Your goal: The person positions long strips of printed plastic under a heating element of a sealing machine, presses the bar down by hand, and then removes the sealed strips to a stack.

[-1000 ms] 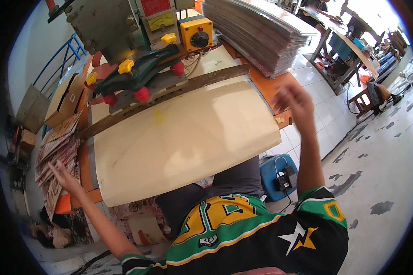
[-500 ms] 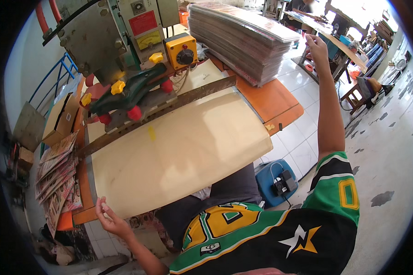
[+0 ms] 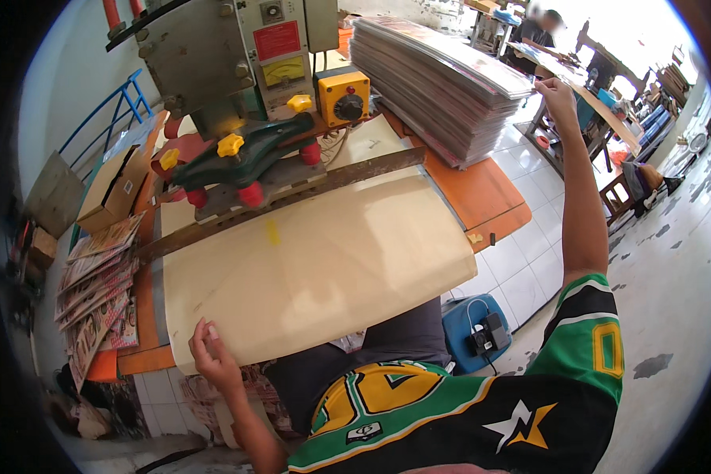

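A large cream sheet lies over the work table in front of me, and its near edge hangs over my lap. My left hand is at its near left corner, with the fingers curled onto the edge. My right arm stretches far to the right. My right hand is at the right edge of a tall stack of printed sheets on an orange table. Its fingers are curled, and I cannot make out whether they hold the top sheet.
A grey-green press machine with yellow and red knobs and a yellow switch box stands behind the sheet. Printed sheets and a cardboard box lie at the left. A blue box sits on the tiled floor. Another person works far behind.
My left hand came in from the pile at the far left to the sheet's near left corner. My right hand reached further out to the stack's right edge.
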The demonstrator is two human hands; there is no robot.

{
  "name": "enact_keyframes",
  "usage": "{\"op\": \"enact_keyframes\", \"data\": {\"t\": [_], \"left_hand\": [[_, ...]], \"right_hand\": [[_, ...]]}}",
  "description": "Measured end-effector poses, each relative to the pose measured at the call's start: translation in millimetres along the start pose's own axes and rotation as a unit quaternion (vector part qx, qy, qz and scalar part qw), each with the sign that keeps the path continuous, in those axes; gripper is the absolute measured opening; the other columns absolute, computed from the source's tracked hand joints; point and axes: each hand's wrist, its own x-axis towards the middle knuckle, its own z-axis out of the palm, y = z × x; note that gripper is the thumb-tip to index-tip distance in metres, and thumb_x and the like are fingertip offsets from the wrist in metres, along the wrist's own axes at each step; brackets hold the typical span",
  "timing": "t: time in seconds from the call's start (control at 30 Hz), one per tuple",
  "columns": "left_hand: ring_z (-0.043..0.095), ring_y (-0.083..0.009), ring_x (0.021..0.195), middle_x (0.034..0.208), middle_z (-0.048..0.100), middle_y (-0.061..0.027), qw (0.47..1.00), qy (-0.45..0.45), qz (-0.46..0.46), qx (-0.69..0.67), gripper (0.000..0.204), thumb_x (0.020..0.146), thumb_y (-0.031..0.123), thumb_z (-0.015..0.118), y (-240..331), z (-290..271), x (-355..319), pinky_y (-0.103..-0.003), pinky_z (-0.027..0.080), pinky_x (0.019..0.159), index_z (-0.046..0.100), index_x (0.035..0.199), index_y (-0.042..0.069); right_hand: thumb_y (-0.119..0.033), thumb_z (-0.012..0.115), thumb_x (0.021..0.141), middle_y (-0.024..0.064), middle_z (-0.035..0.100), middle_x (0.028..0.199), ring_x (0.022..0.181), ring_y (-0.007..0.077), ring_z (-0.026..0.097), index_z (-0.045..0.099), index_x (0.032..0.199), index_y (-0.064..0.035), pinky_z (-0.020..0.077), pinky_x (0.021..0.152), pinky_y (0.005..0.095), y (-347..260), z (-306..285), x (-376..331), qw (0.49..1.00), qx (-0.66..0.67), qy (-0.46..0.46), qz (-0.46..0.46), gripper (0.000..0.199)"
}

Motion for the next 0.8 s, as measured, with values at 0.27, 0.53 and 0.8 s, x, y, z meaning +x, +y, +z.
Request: {"op": "enact_keyframes", "data": {"t": [0.27, 0.53, 0.8], "left_hand": [[0.069, -0.0282, 0.108, 0.114, 0.07, -0.0137, 0.999, -0.006, 0.025, 0.03, 0.028, 0.107, 0.011, 0.057, 3, -2, 2, -0.041, 0.055, 0.092, 0.066, 0.131, 0.0], [0.068, -0.0296, 0.106, 0.115, 0.069, -0.0147, 0.996, 0.003, 0.057, 0.065, 0.024, 0.107, 0.01, 0.058, 0, -2, 2, -0.042, 0.056, 0.092, 0.068, 0.126, 0.0], [0.067, -0.0321, 0.106, 0.11, 0.07, -0.0152, 0.996, 0.01, 0.067, 0.061, 0.021, 0.105, 0.009, 0.06, 3, 5, 3, -0.044, 0.055, 0.092, 0.07, 0.122, 0.001]], "right_hand": [[-0.033, 0.074, 0.097, 0.0077, 0.07, 0.079, 0.074, 0.0163, 0.064, 0.074, 0.096, 0.0004, 0.0502, 0.07, 0.0346, -5, 5, 20, 0.999, -0.035, 0.013, -0.001, 0.034], [-0.018, 0.065, 0.104, 0.0261, 0.072, 0.107, 0.091, 0.0292, 0.077, 0.062, 0.125, 0.0107, 0.0668, 0.073, 0.0321, -56, 4, 8, 0.909, 0.398, -0.008, 0.121, 0.036], [-0.015, 0.076, 0.097, 0.0167, 0.066, 0.126, 0.098, 0.0257, 0.072, 0.065, 0.129, 0.0041, 0.0628, 0.081, 0.0334, 7, 22, 57, 0.803, 0.533, -0.16, 0.212, 0.04]]}}
